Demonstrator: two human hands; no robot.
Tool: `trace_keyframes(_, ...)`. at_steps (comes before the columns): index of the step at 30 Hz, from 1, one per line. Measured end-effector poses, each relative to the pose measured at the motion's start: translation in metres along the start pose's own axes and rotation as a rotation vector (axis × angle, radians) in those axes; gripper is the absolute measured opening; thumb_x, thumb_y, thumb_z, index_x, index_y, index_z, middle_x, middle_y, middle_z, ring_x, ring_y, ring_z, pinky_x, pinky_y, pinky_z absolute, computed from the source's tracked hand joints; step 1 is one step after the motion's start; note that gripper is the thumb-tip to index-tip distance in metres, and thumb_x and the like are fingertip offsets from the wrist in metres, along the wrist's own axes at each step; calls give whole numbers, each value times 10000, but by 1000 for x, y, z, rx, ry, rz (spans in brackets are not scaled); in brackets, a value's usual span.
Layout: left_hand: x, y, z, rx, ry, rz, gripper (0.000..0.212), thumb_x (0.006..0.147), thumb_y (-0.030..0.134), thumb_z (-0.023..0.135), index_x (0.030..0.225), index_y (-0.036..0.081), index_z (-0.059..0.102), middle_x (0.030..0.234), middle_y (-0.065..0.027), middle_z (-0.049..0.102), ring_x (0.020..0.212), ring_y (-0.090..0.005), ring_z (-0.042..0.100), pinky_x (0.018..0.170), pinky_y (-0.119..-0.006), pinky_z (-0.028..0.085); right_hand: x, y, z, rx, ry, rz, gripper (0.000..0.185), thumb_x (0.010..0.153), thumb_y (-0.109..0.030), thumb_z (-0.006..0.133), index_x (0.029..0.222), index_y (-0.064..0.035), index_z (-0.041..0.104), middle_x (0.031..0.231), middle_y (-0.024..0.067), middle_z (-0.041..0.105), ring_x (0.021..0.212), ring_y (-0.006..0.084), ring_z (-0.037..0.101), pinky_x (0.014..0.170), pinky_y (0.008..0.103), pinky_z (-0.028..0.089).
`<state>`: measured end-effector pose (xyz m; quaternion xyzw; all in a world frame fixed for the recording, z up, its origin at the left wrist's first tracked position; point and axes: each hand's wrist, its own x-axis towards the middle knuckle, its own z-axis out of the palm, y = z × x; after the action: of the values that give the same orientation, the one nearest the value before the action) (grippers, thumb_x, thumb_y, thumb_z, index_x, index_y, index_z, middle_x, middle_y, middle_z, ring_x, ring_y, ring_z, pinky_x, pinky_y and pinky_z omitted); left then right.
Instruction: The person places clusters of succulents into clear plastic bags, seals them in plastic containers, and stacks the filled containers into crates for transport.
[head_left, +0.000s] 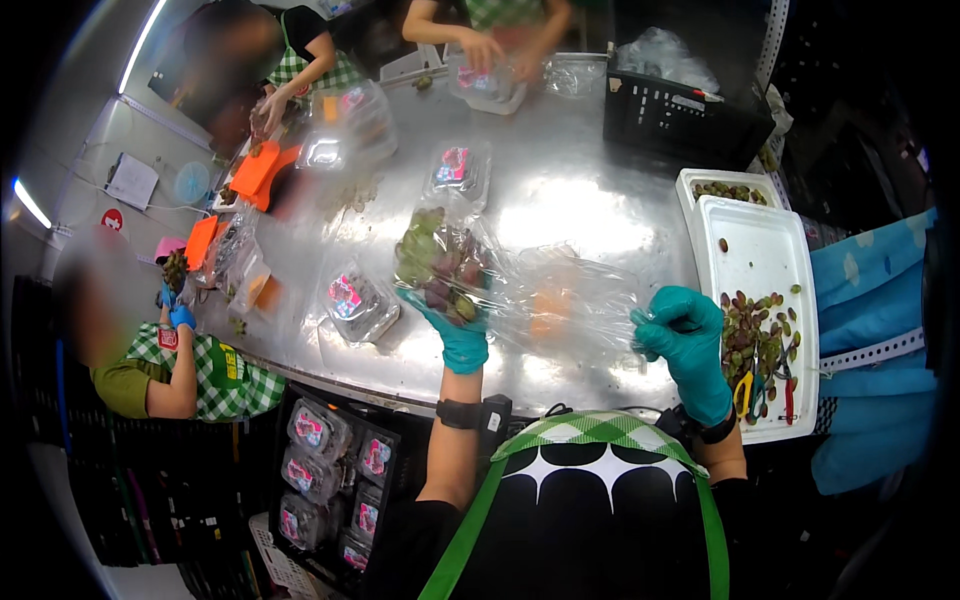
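My left hand (459, 341), in a teal glove, cups a bunch of green and reddish grapes (439, 259) from below. The grapes lie in one end of a clear plastic bag (600, 289), stretched out to the right over the steel table. In its teal glove, my right hand (679, 330) pinches the far end of that bag between thumb and fingers. Through the film an orange thing (551, 306) shows, too covered to name. A labelled clear clamshell box (358, 304) sits left of my left hand, and another clamshell box (456, 169) stands beyond the grapes.
White foam boxes (750, 225) at right hold loose grapes (754, 322), yellow-handled scissors (744, 394) and red-handled snips (789, 397). A black crate (679, 112) stands at the back right. Packed clamshells fill a crate (341, 405) at lower left. Co-workers' hands (480, 52) handle boxes across the table.
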<state>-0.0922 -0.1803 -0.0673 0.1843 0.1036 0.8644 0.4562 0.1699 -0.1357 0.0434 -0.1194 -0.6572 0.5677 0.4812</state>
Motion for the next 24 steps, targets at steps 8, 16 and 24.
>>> trace_keyframes(8, 3, 2, -12, -107, 204, 31, 769, 757, 672, 396, 1319, 154, 321, 1339, -85, 346, 1165, -335, 391, 987, -512, 293, -13, 10, -14, 224, 468, 329, 122, 824, -166, 597, 800, -59, 542, 663, 40, 586, 476, 50, 522, 357, 158, 370)
trace_keyframes(16, 3, 1, 9, 23, 106, 92, 708, 782, 683, 297, 1337, 245, 270, 1366, -54, 304, 1186, -321, 367, 973, -562, 278, -8, -9, -20, 77, -175, 476, 372, 926, -242, 389, 1244, -54, 440, 626, 46, 573, 502, 74, 527, 466, 191, 436)
trace_keyframes(24, -11, -1, 19, -85, 125, 40, 732, 769, 679, 342, 1341, 228, 264, 1362, -59, 308, 1187, -308, 367, 979, -556, 279, -24, 12, -26, -930, -506, 639, 362, 863, -307, 488, 1208, -200, 495, 564, 56, 544, 524, 130, 543, 519, 237, 447)
